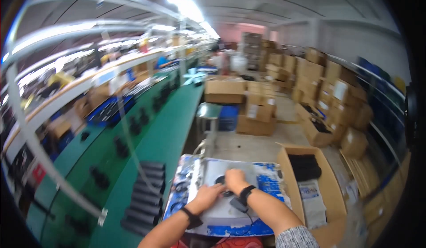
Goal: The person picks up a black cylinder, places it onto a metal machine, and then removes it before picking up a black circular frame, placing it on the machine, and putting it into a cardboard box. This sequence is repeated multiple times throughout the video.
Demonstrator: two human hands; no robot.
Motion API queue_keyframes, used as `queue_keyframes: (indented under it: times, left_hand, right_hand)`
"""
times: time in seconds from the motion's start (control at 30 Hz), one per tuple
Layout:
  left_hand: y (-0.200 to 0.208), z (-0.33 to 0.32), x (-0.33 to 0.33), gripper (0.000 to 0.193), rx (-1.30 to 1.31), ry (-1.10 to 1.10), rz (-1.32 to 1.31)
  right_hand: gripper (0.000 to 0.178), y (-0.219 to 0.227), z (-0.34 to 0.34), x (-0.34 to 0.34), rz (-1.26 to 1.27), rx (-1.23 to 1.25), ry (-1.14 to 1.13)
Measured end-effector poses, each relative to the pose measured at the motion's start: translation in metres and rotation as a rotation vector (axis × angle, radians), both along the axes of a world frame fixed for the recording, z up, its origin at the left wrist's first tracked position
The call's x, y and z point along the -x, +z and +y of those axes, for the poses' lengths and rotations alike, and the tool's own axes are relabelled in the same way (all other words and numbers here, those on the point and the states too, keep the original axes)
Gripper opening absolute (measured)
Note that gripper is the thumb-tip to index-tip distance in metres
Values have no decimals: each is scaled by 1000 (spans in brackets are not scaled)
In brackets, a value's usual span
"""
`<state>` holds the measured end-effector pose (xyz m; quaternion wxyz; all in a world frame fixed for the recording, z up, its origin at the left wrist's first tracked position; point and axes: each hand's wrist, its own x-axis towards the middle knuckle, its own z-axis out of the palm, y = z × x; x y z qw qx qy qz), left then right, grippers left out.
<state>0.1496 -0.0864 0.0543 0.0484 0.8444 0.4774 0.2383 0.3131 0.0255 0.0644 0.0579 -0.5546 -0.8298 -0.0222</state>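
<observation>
A small black round part [219, 180] lies on a grey-white sheet [248, 175] on the small work table in front of me. My right hand [235, 179] is closed over its right side with curled fingers. From the lower left, my left hand [209, 197] presses its fingers against the same part. Both hands cover much of it, so its full shape is hidden. Black bands circle both wrists, and a small black box with a thin cable [238, 204] hangs at the right one.
Black tubes [144, 195] lie in a row on the green bench [166, 146] at left; black parts stand along its conveyor. At right, an open carton [335, 190] holds black pieces and a printed bag. Stacked cartons [257, 106] stand ahead. A metal post [53, 172] rises at left.
</observation>
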Motion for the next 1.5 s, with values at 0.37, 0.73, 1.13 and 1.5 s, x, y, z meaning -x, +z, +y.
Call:
queue_keyframes:
  times: [0.37,0.73,1.13,1.5]
  left_hand:
    - [51,-69,22,45,-327,38,-474]
    - [9,-169,431,28,-169,1565,747]
    - [146,-140,298,45,-93,1121,149]
    - [144,-132,-4,38,-296,206,-438]
  right_hand:
    - [42,22,-24,-56,242,-13,1]
    - [17,-15,-141,-86,1216,318,58]
    - [10,-4,-150,-91,1124,206,122]
    - [64,112,-165,-24,915,282,318]
